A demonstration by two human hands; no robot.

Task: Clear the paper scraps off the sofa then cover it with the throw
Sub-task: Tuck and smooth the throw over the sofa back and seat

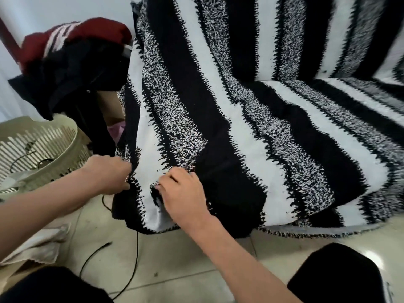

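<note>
A black-and-white striped fuzzy throw (251, 110) lies draped over the whole sofa, covering its back, seat and left arm and hanging down to the floor. My left hand (109, 173) grips the throw's edge at the sofa's lower left corner. My right hand (183, 191) pinches a fold of the same hanging part just to the right of it. The sofa itself is hidden under the throw, and no paper scraps show.
A beige slatted plastic basket (54, 136) stands on the floor at left. Behind it is a pile of dark and red clothes (72, 53). A black cable (129, 265) runs across the tiled floor, and cardboard with a pale cloth (37, 243) lies at lower left. My knees are at the bottom.
</note>
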